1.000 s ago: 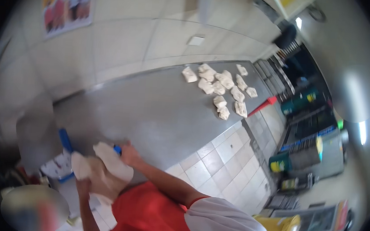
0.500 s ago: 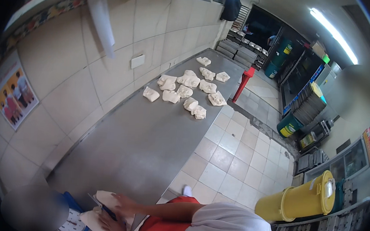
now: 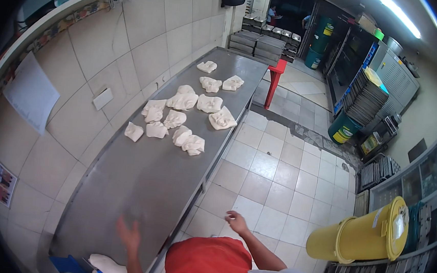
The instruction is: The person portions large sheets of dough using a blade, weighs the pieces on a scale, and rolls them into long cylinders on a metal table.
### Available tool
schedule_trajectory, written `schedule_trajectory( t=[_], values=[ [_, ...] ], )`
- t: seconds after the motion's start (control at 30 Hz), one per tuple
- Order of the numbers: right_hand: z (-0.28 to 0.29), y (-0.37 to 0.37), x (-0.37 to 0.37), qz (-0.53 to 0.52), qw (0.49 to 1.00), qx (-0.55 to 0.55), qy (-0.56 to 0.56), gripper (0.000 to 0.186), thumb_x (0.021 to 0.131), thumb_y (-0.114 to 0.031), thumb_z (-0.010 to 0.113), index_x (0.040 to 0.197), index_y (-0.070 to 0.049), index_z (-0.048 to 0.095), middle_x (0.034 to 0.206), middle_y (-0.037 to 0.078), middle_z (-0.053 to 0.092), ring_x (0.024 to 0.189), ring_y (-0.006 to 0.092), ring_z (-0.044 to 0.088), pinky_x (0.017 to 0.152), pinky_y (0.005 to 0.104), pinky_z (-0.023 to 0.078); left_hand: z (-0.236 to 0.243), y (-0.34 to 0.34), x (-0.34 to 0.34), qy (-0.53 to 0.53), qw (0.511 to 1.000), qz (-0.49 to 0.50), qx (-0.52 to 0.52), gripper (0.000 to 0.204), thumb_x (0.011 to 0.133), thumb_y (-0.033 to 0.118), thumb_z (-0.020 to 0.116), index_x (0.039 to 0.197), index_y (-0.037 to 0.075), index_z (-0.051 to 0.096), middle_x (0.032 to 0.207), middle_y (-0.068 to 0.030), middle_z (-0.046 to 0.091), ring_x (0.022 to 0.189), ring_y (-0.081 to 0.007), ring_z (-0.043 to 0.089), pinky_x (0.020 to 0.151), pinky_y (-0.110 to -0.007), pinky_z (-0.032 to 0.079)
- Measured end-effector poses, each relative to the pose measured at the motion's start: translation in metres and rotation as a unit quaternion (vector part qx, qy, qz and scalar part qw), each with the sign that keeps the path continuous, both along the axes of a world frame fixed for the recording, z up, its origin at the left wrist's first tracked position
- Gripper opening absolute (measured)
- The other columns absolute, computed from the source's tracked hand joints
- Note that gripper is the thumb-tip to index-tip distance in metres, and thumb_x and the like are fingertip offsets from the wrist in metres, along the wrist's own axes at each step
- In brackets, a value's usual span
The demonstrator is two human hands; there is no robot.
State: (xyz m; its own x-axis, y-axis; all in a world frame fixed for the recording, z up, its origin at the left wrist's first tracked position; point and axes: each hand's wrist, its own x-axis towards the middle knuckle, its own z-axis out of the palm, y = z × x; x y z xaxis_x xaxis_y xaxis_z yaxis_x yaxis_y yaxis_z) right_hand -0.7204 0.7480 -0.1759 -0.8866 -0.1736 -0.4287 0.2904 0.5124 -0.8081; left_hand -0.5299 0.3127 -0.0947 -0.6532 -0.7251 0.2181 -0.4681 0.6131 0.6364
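My left hand (image 3: 128, 235) hovers over the near part of the steel table (image 3: 122, 180), smeared by motion, its fingers spread and holding nothing. Over the tiled floor, off the table's right side, my right hand (image 3: 236, 222) is raised with fingers loosely bent and apart, nothing in them. A large piece of dough (image 3: 109, 265) lies at the bottom left, cut by the picture's lower edge. On it rests a blue-handled cutting tool (image 3: 100, 272), possibly a knife. Beside them is a blue weighing scale (image 3: 67, 265), partly out of view. Several pale dough pieces (image 3: 182, 101) lie farther along the table.
A tiled wall (image 3: 149, 44) with hanging paper (image 3: 31, 92) borders the table on the left. At its far right corner stands a red post (image 3: 274, 84). Yellow bins (image 3: 359, 235), stacked trays (image 3: 365, 99) and racks line the right side. Dark pans (image 3: 271, 48) sit at the back.
Both hands have come away from the dough and blue-handled tool by the scale. My left hand moved forward over the table, my right hand out to the right. The view has turned.
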Motion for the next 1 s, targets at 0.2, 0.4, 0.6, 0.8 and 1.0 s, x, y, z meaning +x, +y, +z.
schedule_trajectory(
  t=[0.2, 0.4, 0.6, 0.8, 1.0],
  values=[
    [0.022, 0.117, -0.058, -0.183, 0.981, -0.069, 0.009, 0.038, 0.094, -0.019, 0.067, 0.129, -0.004, 0.063, 0.103, 0.011, 0.070, 0.081, 0.0162, 0.066, 0.069, 0.0303, 0.055, 0.038, 0.155, -0.237, -0.009, 0.932, -0.316, 0.178, 0.048, 0.082, 0.016, 0.079, 0.124, -0.001, 0.063, 0.117, -0.0182, 0.070, 0.106, -0.0299, 0.069, 0.093, -0.040, 0.055],
    [-0.017, 0.148, -0.091, -0.337, 0.928, -0.144, -0.068, 0.033, 0.095, -0.011, 0.063, 0.126, -0.002, 0.062, 0.092, 0.008, 0.065, 0.077, 0.0153, 0.064, 0.065, 0.0299, 0.055, 0.030, 0.235, -0.443, -0.026, 0.866, -0.419, 0.271, 0.041, 0.085, 0.018, 0.078, 0.120, 0.001, 0.066, 0.107, -0.0145, 0.073, 0.099, -0.0233, 0.070, 0.089, -0.035, 0.055],
    [-0.070, 0.158, -0.183, -0.117, 0.982, -0.029, -0.146, 0.045, 0.092, -0.032, 0.071, 0.129, -0.007, 0.066, 0.100, 0.015, 0.075, 0.085, 0.0238, 0.072, 0.076, 0.0365, 0.057, 0.019, 0.253, -0.747, 0.001, 0.885, -0.422, 0.199, 0.045, 0.085, 0.015, 0.076, 0.126, 0.003, 0.062, 0.108, -0.0132, 0.072, 0.098, -0.0252, 0.069, 0.086, -0.037, 0.055],
    [0.035, 0.219, -0.396, -0.133, 0.988, 0.061, -0.052, 0.045, 0.092, -0.028, 0.071, 0.132, -0.008, 0.064, 0.104, 0.015, 0.075, 0.091, 0.0255, 0.072, 0.079, 0.0370, 0.056, 0.058, 0.251, -1.033, -0.153, 0.856, -0.472, -0.145, 0.058, 0.088, 0.002, 0.062, 0.144, 0.012, 0.049, 0.133, -0.0181, 0.059, 0.123, -0.0348, 0.058, 0.099, -0.045, 0.051],
    [0.090, 0.267, -0.567, -0.270, 0.951, 0.145, 0.031, 0.043, 0.091, -0.023, 0.071, 0.131, -0.007, 0.065, 0.103, 0.017, 0.075, 0.090, 0.0262, 0.072, 0.078, 0.0376, 0.057, 0.043, 0.271, -1.174, -0.300, 0.738, -0.515, -0.316, 0.069, 0.091, 0.014, 0.065, 0.154, 0.021, 0.039, 0.157, -0.0142, 0.037, 0.146, -0.0350, 0.035, 0.107, -0.053, 0.044]
  ],
)
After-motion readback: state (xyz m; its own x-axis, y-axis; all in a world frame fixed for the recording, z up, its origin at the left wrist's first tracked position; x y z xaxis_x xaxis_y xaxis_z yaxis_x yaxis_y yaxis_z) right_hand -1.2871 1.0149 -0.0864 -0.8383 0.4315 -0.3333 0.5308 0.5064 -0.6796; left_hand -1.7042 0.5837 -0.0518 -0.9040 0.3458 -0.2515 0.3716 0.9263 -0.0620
